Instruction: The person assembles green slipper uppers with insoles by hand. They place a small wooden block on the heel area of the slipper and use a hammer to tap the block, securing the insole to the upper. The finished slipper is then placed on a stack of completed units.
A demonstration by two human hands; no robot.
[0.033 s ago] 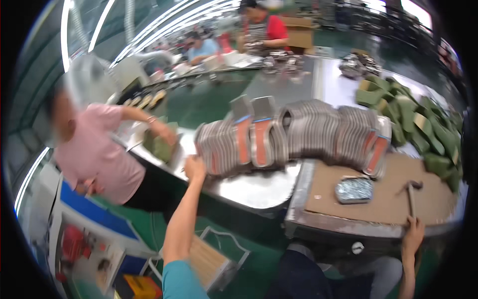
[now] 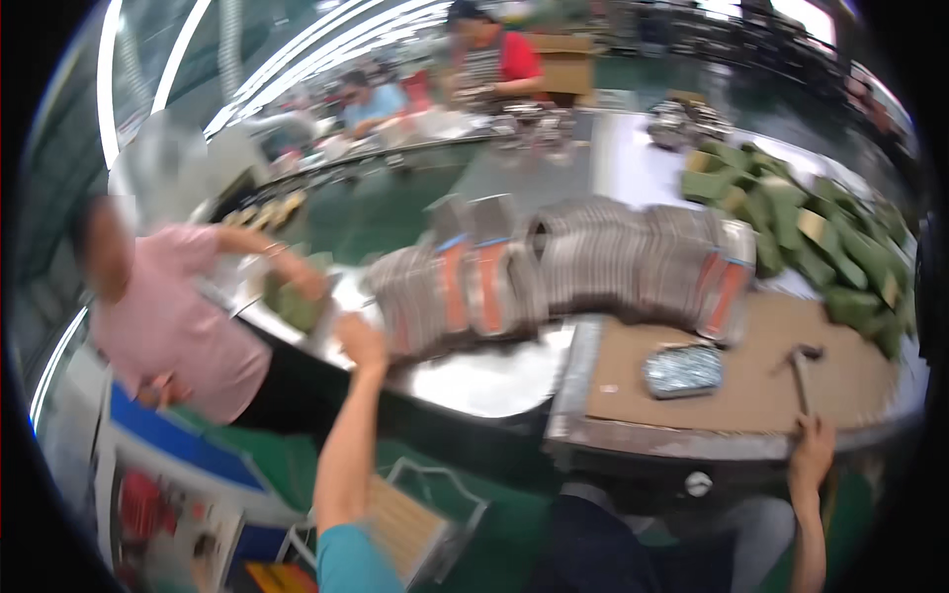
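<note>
My left hand [image 2: 361,341] reaches forward to the left end of a long row of grey flat pieces [image 2: 593,262] that stand on edge, some with orange strips. It touches the end of the row, and blur hides its fingers. The row lies across a shiny metal table [image 2: 474,381]. My right hand [image 2: 813,445] is at the near edge of a brown board-topped bench [image 2: 751,400]. It is closed around the handle of a hammer [image 2: 803,371], whose head lies on the board. A small glittery silver pouch [image 2: 682,371] lies left of the hammer.
A heap of green pieces [image 2: 820,242] covers the far right of the table. A person in a pink shirt [image 2: 168,331] leans in from the left with a hand near more green pieces [image 2: 292,301]. Other people [image 2: 494,54] work at the far end.
</note>
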